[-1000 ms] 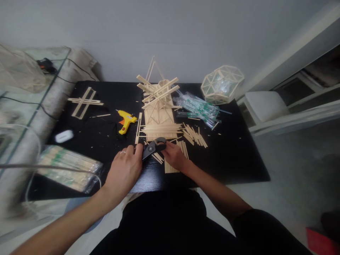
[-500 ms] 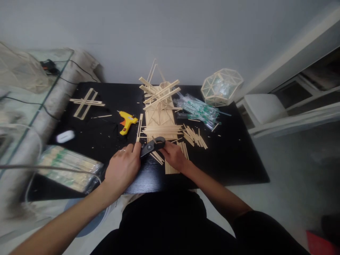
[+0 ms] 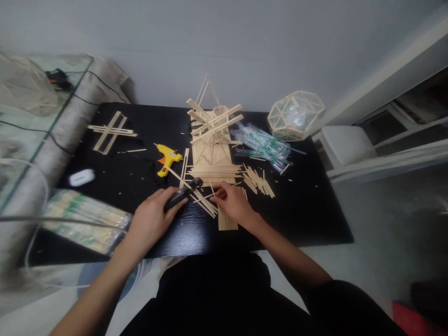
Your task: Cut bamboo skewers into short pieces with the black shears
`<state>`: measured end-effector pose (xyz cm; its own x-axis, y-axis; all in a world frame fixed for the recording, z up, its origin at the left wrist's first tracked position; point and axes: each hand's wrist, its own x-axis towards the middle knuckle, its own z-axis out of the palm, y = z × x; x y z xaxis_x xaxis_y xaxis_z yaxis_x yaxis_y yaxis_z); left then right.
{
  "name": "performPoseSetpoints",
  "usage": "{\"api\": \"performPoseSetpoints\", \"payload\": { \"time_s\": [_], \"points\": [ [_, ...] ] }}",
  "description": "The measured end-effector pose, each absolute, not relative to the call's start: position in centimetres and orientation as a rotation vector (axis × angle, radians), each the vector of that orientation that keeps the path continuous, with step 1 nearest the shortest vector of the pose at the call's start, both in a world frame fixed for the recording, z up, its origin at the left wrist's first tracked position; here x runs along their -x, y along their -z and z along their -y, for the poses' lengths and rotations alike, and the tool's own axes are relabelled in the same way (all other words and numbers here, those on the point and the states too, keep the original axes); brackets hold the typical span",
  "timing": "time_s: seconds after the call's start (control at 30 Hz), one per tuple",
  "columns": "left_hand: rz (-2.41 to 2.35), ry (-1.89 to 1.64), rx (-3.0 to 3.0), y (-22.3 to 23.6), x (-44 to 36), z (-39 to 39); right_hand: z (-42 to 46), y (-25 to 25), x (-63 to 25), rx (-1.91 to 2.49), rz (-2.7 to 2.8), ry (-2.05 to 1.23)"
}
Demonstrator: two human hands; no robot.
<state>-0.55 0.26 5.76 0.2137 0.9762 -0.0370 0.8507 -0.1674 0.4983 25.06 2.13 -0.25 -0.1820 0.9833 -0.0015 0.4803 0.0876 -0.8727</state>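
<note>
My left hand (image 3: 151, 215) is closed around the handles of a black hand cutter (image 3: 182, 193), its head turned toward the sticks on the table. Just right of the cutter, my right hand (image 3: 234, 201) pinches a thin wooden stick (image 3: 212, 189) between thumb and fingers. Loose wooden sticks (image 3: 205, 203) lie between the two hands. Below my right hand is a flat panel of sticks (image 3: 227, 221) laid side by side. Beyond the hands, a bundle of long sticks (image 3: 215, 171) rests across a larger stick-built model (image 3: 212, 154).
A yellow glue gun (image 3: 170, 158) lies left of the model. Short sticks (image 3: 259, 181), plastic wrappers (image 3: 264, 145) and a faceted stick frame (image 3: 296, 115) are to the right. At left are crossed sticks (image 3: 112, 132), a white case (image 3: 81, 177) and a packet of sticks (image 3: 86, 219).
The cutter has moved left and turned, coming away from my right hand. A long stick now slants from the glue gun past the cutter. My right hand's fingers now pinch a stick.
</note>
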Motion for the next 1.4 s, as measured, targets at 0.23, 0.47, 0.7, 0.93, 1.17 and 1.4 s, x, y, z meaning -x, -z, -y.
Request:
{"api": "performPoseSetpoints", "payload": {
  "time_s": [0.23,0.47,0.7,0.93,1.17,1.4],
  "points": [
    [-1.578,-0.331,-1.890,-5.7,-0.2,0.3,-2.1,1.1,-24.2,1.481,1.882,-0.844],
    [-1.513,-0.282,-1.792,-5.2,-0.5,0.5,-2.0,-1.2,-24.7,1.435,1.824,-0.938],
    [-1.489,-0.269,-1.751,-5.1,-1.8,0.4,0.1,-3.6,-24.2,1.255,1.455,-1.567],
    [-1.528,-0.237,-1.794,-4.5,-2.7,0.6,1.0,-3.2,-23.5,1.335,1.488,-1.350],
    [-1.534,-0.263,-1.852,-4.1,-3.0,0.7,1.2,-3.4,-23.6,1.348,1.519,-1.234],
    [-1.429,-0.326,-1.897,-4.6,-3.0,0.8,0.8,-3.9,-24.7,1.191,1.450,-1.483]
  ]
}}
